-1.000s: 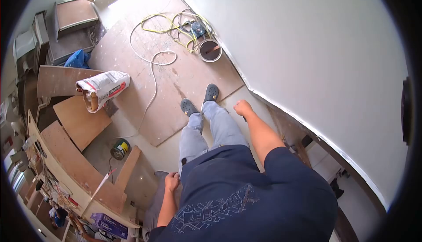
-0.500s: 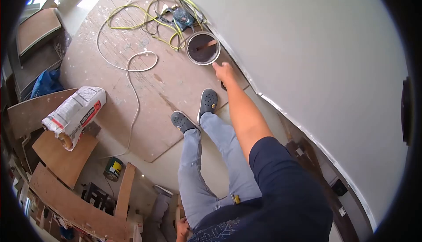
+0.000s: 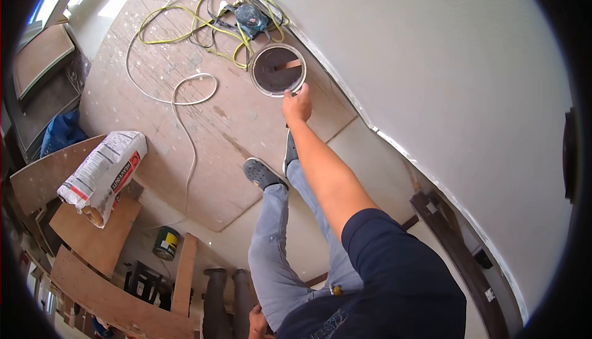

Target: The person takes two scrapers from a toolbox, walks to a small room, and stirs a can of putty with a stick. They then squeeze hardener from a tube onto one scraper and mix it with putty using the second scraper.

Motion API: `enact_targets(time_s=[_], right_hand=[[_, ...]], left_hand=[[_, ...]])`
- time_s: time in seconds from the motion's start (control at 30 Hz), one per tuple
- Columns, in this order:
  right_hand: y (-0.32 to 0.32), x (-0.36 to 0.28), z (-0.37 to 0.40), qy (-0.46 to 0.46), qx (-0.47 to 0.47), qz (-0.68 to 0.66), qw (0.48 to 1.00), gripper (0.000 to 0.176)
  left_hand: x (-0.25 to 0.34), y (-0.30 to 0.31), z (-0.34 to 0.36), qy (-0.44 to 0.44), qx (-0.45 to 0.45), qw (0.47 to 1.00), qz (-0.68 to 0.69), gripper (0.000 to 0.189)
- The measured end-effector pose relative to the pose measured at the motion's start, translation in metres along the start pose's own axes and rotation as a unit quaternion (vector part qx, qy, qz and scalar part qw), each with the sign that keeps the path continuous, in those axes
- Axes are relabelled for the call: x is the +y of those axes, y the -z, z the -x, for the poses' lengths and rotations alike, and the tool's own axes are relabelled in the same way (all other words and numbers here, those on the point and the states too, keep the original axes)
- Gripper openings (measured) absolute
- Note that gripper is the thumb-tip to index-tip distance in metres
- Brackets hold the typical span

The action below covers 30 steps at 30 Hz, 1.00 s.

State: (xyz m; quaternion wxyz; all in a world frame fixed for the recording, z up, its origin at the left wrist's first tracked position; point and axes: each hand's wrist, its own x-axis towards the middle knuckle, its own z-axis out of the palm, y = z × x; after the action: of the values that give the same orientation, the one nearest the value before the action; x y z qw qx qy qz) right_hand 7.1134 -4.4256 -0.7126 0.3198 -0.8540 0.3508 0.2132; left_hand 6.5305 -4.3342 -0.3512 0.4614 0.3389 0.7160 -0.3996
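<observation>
Downward now, reaching with the right hand (image 3: 298,105) to the round bucket (image 3: 251,73), gripping its near rim with fingers bent against the edge. Can see dark contents inside the bucket, plus a flat stick (image 3: 290,65) lying over toward the right side of the opening. Have the bucket standing on the large floor board (image 3: 148,86), near the foot of the pale wall (image 3: 456,86).

Hold the left hand (image 3: 257,322) low beside the left thigh, with the fingers curled in; cannot tell whether closed around anything, being partly out of sight. Wear dark clogs (image 3: 265,174), with the left one on the board.

Just beyond the bucket, can make out a blue power tool (image 3: 251,18) amid loops of yellow cable (image 3: 165,41). Farther left, see a white cable (image 3: 192,135) looped loosely across the board. Also have to the left a white paper bag (image 3: 108,169) on its side, near a blue cloth or sack (image 3: 63,132). Lower down, find a green tin (image 3: 166,243) beside a narrow plank (image 3: 184,274), with gray trouser legs (image 3: 216,305) close to the left hand.
</observation>
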Motion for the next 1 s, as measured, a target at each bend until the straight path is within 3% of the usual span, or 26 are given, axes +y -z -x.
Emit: enact_targets(time_s=[0.2, 0.33, 0.43, 0.47, 0.53, 0.73, 0.77, 0.8, 0.83, 1.0], right_hand=[[-0.021, 0.04, -0.014, -0.05, 0.023, -0.057, 0.997, 0.058], [-0.022, 0.067, -0.044, -0.032, -0.022, -0.176, 0.984, 0.063], [-0.017, 0.067, -0.065, -0.102, -0.111, -0.157, 0.976, 0.054], [-0.001, 0.047, -0.051, -0.121, -0.136, -0.197, 0.963, 0.043], [-0.002, 0.044, -0.048, -0.136, -0.148, -0.223, 0.954, 0.038], [-0.017, 0.057, -0.052, -0.165, -0.212, -0.308, 0.913, 0.028], [-0.024, 0.059, -0.055, -0.178, -0.183, -0.285, 0.924, 0.023], [-0.016, 0.051, -0.052, -0.212, -0.215, -0.262, 0.916, 0.021], [-0.022, 0.042, -0.044, -0.195, -0.146, -0.287, 0.926, 0.017], [-0.004, 0.067, -0.032, -0.213, -0.112, -0.238, 0.941, 0.013]], left_hand=[[0.015, 0.006, -0.012, -0.032, -0.019, 0.999, 0.004, 0.027], [0.026, 0.001, -0.009, -0.034, -0.038, 0.998, 0.047, 0.027], [0.007, 0.007, -0.022, -0.028, -0.032, 0.997, 0.071, 0.027], [0.013, 0.005, -0.018, -0.024, -0.024, 0.998, 0.055, 0.028], [0.032, -0.002, -0.003, -0.019, -0.009, 1.0, 0.023, 0.03], [-0.014, -0.001, -0.026, 0.006, -0.028, 0.987, 0.158, 0.033], [-0.018, -0.002, -0.028, -0.002, -0.022, 0.992, 0.124, 0.034], [-0.022, -0.002, -0.031, -0.008, -0.015, 0.996, 0.09, 0.035], [-0.022, -0.003, -0.033, -0.013, -0.013, 0.999, 0.049, 0.036], [-0.024, -0.015, -0.032, -0.033, -0.012, 0.996, 0.086, 0.031]])
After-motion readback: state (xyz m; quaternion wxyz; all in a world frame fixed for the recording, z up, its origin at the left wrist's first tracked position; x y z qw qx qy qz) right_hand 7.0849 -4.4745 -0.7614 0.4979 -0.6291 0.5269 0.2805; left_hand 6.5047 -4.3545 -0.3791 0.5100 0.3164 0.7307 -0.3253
